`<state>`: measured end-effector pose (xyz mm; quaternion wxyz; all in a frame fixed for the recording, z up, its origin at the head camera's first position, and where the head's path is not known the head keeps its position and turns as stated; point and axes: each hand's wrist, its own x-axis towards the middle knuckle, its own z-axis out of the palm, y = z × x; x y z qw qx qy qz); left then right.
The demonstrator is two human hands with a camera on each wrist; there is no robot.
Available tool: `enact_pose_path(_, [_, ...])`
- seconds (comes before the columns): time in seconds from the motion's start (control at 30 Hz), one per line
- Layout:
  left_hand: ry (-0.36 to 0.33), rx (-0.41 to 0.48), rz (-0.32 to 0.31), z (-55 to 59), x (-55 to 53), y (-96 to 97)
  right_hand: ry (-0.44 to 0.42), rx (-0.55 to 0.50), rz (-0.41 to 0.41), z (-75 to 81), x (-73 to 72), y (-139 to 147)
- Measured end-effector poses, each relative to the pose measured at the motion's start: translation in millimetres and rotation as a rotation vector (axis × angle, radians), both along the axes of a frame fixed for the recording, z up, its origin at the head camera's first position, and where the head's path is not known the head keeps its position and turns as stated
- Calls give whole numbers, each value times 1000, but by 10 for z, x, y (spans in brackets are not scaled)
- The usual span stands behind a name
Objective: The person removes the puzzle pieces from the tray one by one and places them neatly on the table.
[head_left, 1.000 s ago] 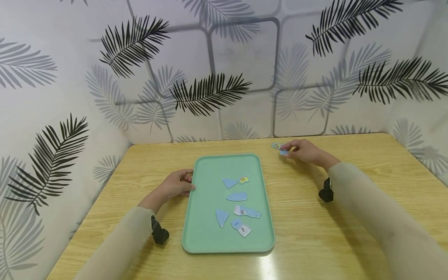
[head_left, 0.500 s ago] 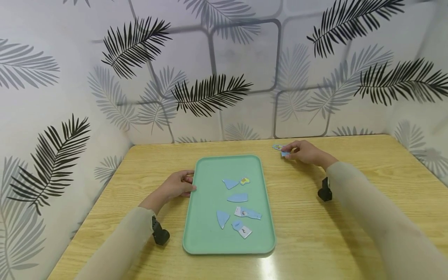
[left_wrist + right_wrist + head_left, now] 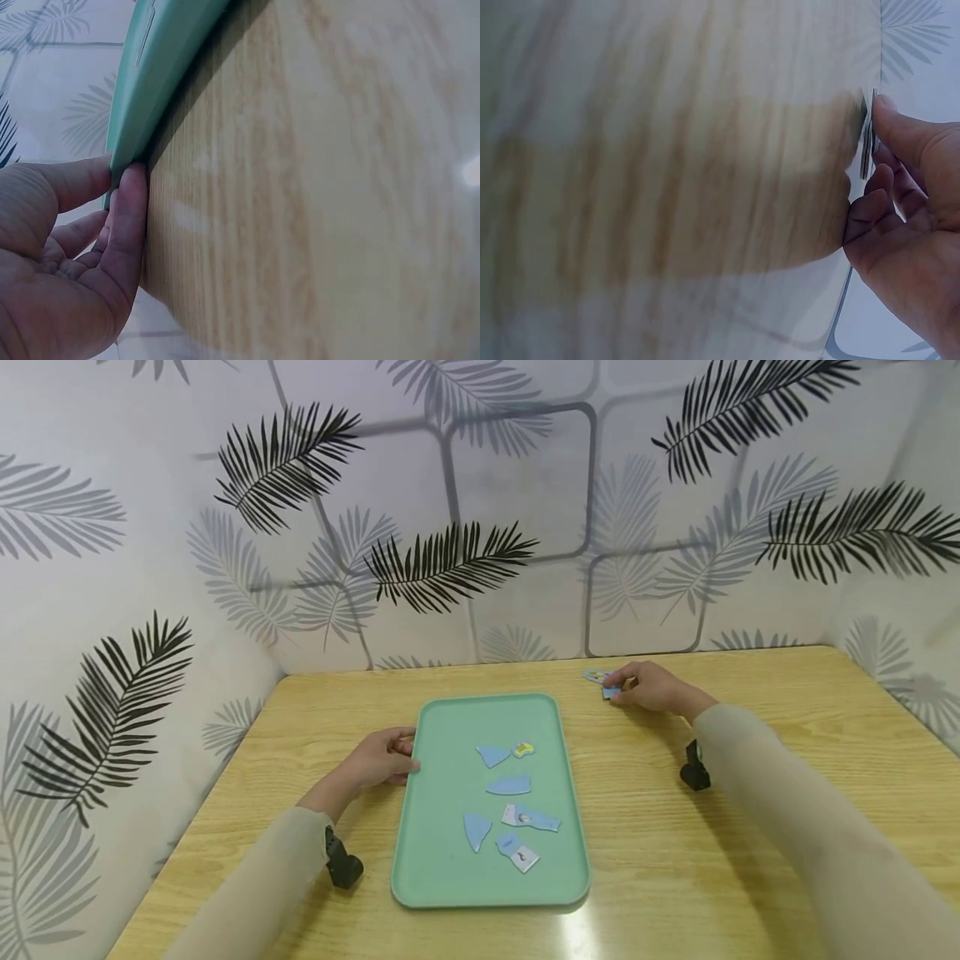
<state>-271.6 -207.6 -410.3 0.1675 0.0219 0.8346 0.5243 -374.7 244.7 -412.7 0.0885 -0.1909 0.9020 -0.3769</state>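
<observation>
My left hand [image 3: 378, 758] holds the left rim of a green tray [image 3: 442, 727]. The left wrist view has the thumb on the rim [image 3: 161, 82] and a finger against its outer underside. Near the table's back edge, right of the tray, my right hand [image 3: 651, 685] pinches thin, flat blue puzzle pieces [image 3: 611, 692]. Edge-on, these pieces [image 3: 867, 142] look stacked beside the thumb in the right wrist view. A blue piece with yellow print [image 3: 597, 677] sticks out left of the fingertips, partly hidden by them.
Several puzzle pieces lie apart in the tray: a yellow one [image 3: 523, 749], plain blue ones such as a pointed piece [image 3: 510, 785], and printed ones such as a long piece [image 3: 531, 817]. Behind the wooden table [image 3: 675, 860] stands a leaf-patterned wall [image 3: 525, 602].
The near edge of the blue piece under my right hand has come slightly forward, and a dark edge shows along it. My left hand keeps its hold on the tray.
</observation>
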Motion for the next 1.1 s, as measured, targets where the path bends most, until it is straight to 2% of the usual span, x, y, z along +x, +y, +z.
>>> enact_pose_path(0.6, [3, -4, 13, -22, -4, -14, 45, 28, 0, -12, -7, -54])
enact_pose_path(1.1, [-1, 8, 9, 23, 14, 15, 56, 45, -7, -31, -24, -39])
